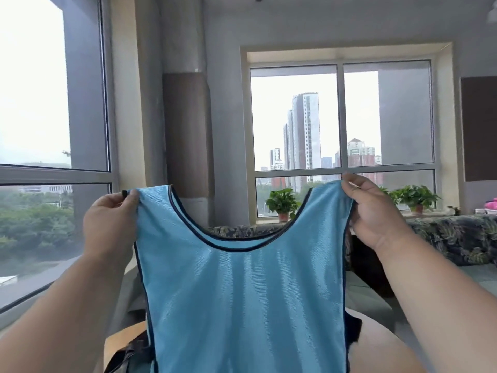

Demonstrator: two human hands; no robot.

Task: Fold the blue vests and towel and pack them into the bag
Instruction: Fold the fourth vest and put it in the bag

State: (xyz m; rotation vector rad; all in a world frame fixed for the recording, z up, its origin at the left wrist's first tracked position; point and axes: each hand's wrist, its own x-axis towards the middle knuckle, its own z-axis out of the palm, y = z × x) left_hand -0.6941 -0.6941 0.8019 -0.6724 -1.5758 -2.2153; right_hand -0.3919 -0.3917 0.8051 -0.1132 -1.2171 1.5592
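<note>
I am holding the vest (242, 278) up in front of me, each hand pinching one shoulder strap. My left hand (110, 227) is clamped on the strap at the left, thumb and fingers closed over the fabric at its top edge; my right hand (373, 211) is gripping the other strap the same way, and sitting slightly higher. The vest is hanging flat and facing me, its long axis running straight down from my hands to below the bottom of the view, the dark-trimmed neckline dipping between the straps. I am judging that the fold turns on this: the two straps are level and well apart, so bringing my hands together would halve the vest along its vertical centre line. Neither hand is nearer; both are at the top corners. Something dark with straps, possibly the bag (126, 354), is lying low at my left, partly hidden behind the vest. I cannot see the towel.
</note>
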